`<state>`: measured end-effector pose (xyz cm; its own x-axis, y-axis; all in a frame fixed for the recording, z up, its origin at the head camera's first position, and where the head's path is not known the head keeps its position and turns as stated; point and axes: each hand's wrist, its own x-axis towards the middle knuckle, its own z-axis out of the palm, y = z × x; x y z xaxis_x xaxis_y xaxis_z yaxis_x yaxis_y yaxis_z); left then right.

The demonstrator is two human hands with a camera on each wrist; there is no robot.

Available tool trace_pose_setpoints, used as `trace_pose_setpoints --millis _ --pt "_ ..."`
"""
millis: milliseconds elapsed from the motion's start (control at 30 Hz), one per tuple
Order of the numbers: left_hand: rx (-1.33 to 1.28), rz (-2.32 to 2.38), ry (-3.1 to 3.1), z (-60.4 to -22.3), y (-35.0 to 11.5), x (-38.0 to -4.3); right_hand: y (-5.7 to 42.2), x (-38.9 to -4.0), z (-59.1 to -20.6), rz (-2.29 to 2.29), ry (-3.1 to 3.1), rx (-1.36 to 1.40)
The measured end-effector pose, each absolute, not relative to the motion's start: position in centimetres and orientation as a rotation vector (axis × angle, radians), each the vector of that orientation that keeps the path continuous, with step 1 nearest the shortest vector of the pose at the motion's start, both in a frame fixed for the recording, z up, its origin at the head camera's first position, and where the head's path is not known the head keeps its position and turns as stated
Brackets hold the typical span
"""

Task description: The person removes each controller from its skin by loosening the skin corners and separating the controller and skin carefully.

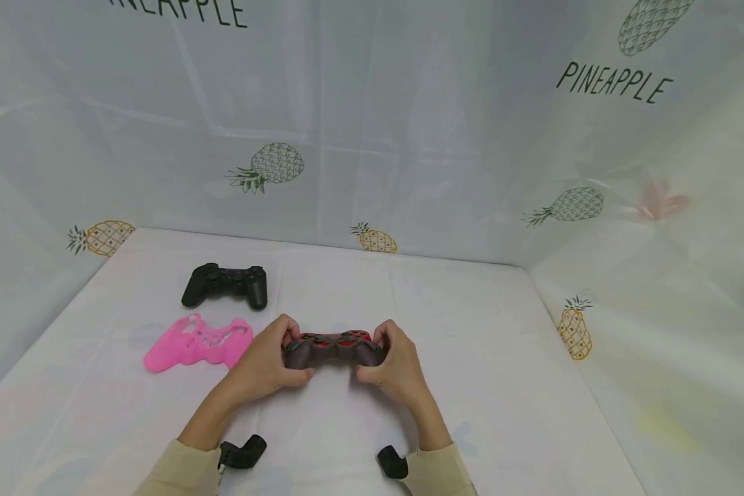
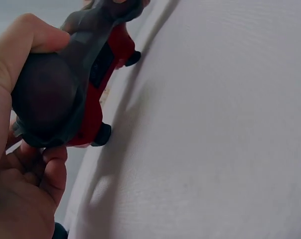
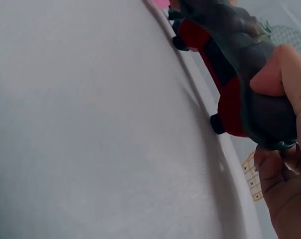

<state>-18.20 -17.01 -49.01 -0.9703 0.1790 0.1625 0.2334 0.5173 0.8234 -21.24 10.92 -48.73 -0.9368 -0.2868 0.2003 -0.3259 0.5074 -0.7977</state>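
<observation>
In the head view, a red game controller [image 1: 342, 334] in a dark grey, rubbery cover [image 1: 333, 350] is held between both hands near the middle of the table. The left hand [image 1: 262, 362] grips its left handle, thumb below and fingers curled at the top. Its right handle is gripped the same way by the right hand [image 1: 403, 364]. Up close in the left wrist view, the cover [image 2: 50, 97] wraps the handle, and the controller's red face [image 2: 93, 112] shows beside it. Dark thumbsticks on the red face [image 3: 231, 112] point toward the white table in the right wrist view.
A black game controller [image 1: 225, 280] lies at the back left. In front of it is a pink controller cover [image 1: 182, 346], partly behind the left forearm. Black wrist devices [image 1: 244, 455] sit at both cuffs. Pineapple-printed sheeting [image 1: 409, 138] hangs behind the white table [image 1: 490, 386].
</observation>
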Motion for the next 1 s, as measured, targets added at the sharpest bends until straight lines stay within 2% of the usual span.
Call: trace_pose_setpoints --millis 367,1000 --pt "-0.386 -1.488 -2.7 -48.82 -17.05 -17.97 11.06 -21.29 -48.52 1.347 -2.694 0.565" --pt "-0.37 -1.43 -2.741 -48.88 -16.9 -18.09 11.06 -21.33 -48.48 1.46 -2.732 0.582"
